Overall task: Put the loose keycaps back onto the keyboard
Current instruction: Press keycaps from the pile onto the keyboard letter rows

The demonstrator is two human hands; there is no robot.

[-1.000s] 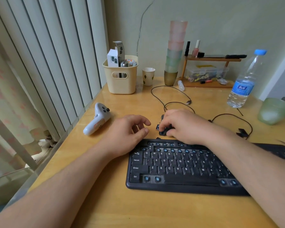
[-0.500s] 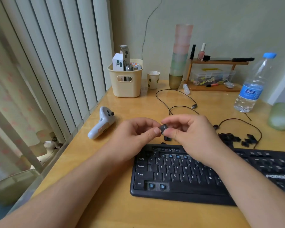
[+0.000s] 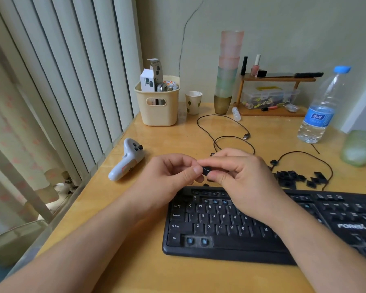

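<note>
Here the step in hand looks like reading and turning one keycap (image 3: 206, 170) before it is seated; the right hand (image 3: 241, 178) pinches it between thumb and curled forefinger, and the left hand (image 3: 169, 176) has its thumb tip against the cap's other side, its fingers curled in, so both hands grip the same small piece, held in the air just above the far edge of the keyboard (image 3: 220, 246). The legend on it is too small to read; to do this well I would first turn the printed face up and square to the rows, then find its bare socket. Open sockets with blue stems show in the number row under the hands and near the keyboard's near-left corner, beside Ctrl; which one suits this cap I cannot tell. Lower it level onto the stem, not tilted, and press straight down with one fingertip until it sits flush with its neighbours; a skewed press could bend the stem or leave the cap rocking. The remaining loose keycaps (image 3: 294, 178) lie in a heap on the desk (image 3: 125, 261) beyond the keyboard's far edge, to the right of the hands, inside a loop of black cable (image 3: 317, 159); much of the task is therefore, by my reckoning, yet to do.
</note>
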